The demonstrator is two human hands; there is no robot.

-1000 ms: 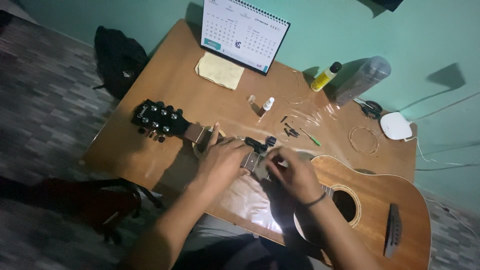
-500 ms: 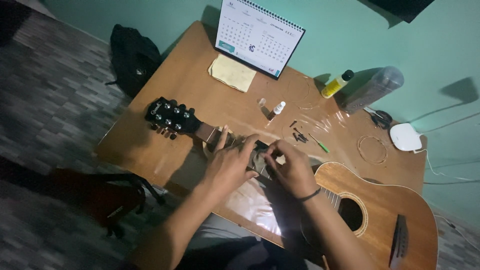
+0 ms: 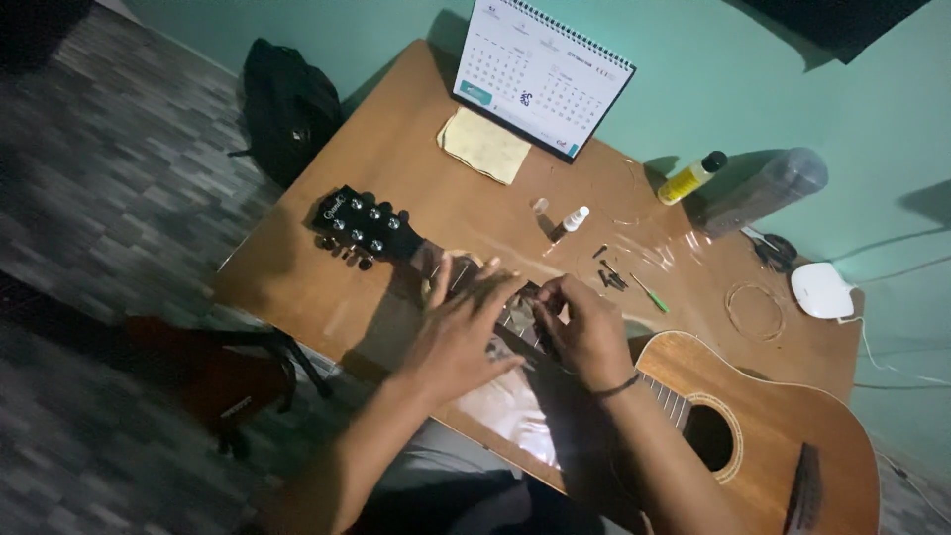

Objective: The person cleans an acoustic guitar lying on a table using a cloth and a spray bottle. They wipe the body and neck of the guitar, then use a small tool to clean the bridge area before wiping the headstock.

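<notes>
An acoustic guitar (image 3: 763, 436) lies across a brown wooden table (image 3: 396, 159), its black headstock (image 3: 362, 223) pointing left. My left hand (image 3: 461, 327) lies flat over the neck with fingers spread. My right hand (image 3: 584, 327) sits just to its right on the fretboard, fingers pinched on something small that I cannot make out. A clear plastic sheet (image 3: 510, 411) lies under the neck near the table's front edge.
A desk calendar (image 3: 540, 74) stands at the back with a yellow cloth (image 3: 483, 147) before it. Small bottles (image 3: 570, 223), a yellow bottle (image 3: 690, 178), a clear flask (image 3: 763, 190), bridge pins (image 3: 609, 277), a green tool (image 3: 651, 293), coiled string (image 3: 755, 312) and a white device (image 3: 820, 290) lie around. A black backpack (image 3: 292, 104) rests on the floor.
The view has shifted, so the table sits lower right in the picture. Both hands stay on the neck; the left fingers spread flatter.
</notes>
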